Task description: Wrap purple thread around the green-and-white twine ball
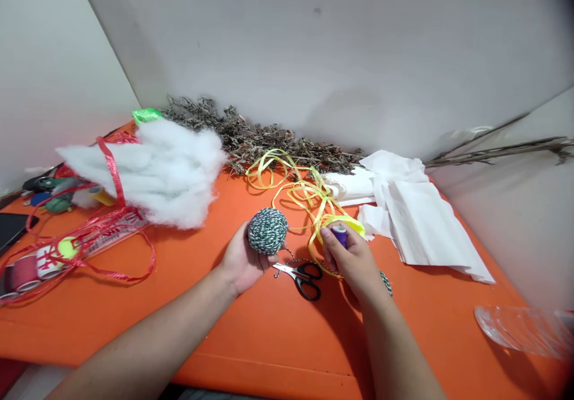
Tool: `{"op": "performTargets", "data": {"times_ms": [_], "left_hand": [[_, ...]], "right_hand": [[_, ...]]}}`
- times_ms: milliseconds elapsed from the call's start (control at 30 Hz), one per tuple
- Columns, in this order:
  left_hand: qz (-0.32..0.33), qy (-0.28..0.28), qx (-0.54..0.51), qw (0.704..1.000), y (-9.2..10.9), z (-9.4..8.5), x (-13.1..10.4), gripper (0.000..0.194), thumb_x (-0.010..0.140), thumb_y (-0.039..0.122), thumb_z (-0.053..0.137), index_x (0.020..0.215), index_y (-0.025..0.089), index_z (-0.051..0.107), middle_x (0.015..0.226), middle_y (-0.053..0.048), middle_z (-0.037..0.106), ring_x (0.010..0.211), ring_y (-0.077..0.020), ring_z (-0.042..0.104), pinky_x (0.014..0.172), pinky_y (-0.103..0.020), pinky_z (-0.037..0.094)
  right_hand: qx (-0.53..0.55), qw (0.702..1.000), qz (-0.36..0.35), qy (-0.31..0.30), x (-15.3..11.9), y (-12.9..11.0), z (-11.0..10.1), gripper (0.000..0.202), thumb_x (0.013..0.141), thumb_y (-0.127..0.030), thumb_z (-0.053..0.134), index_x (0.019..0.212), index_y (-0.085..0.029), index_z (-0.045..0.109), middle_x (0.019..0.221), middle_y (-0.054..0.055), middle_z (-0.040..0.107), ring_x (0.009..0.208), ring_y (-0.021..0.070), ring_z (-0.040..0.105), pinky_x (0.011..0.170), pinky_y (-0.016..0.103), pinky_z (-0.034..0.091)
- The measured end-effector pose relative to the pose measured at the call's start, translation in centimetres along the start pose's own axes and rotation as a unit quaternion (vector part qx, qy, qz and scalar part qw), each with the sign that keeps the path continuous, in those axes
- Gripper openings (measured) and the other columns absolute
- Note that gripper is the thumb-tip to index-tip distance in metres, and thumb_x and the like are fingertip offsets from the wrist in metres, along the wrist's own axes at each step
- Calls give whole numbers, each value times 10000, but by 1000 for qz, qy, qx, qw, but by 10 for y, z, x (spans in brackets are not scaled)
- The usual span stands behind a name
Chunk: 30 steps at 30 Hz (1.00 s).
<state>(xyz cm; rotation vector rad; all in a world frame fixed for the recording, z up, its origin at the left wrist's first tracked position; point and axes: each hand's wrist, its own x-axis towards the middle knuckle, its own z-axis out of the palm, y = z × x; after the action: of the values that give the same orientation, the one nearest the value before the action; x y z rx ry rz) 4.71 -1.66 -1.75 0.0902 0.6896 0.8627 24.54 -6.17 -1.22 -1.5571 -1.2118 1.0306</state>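
Twine ball (268, 230) is gripped in left hand (244, 262), purple spool (339, 235) pinched upright in right hand (354, 261), scissors (299, 274) lain between them.

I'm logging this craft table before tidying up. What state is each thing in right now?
Twine ball: wound, held in the left hand.
Purple spool: gripped by the right hand.
Scissors: closed, flat on the orange table.
Yellow ribbon: unrolled, tangled.
Red ribbon: loose, looped.
White stuffing: fluffed in a heap.
White paper: crumpled, spread out.
Dried twigs: piled against the wall.
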Motion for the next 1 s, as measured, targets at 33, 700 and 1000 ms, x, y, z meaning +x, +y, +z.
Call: {"op": "performTargets", "data": {"times_ms": [33, 700, 1000], "left_hand": [[4, -3, -1, 1000, 0, 0, 0, 361, 987, 235, 326, 943, 113, 663, 775, -115, 718, 556, -212, 699, 363, -206, 424], [9, -22, 22, 999, -1, 2, -7, 307, 982, 343, 487, 964, 120, 697, 792, -93, 760, 609, -210, 738, 476, -259, 580], [25, -11, 31, 999, -2, -3, 0, 294, 978, 354, 497, 1020, 129, 682, 818, -87, 748, 672, -198, 729, 413, -215, 502]], "right_hand": [[-8, 1000, -1, -3, 0, 1, 1, 405, 903, -580, 626, 784, -242, 437, 555, -82, 419, 454, 102, 375, 434, 231, 313], [-127, 991, -39, -26, 3, 6, 16, 411, 840, -532, 676, 717, -230, 425, 674, -50, 381, 642, 157, 367, 600, 276, 313], [-160, 985, -59, -10, 2, 6, 17, 408, 884, -534, 628, 717, -236, 405, 666, -48, 384, 634, 161, 377, 597, 278, 315]]}}
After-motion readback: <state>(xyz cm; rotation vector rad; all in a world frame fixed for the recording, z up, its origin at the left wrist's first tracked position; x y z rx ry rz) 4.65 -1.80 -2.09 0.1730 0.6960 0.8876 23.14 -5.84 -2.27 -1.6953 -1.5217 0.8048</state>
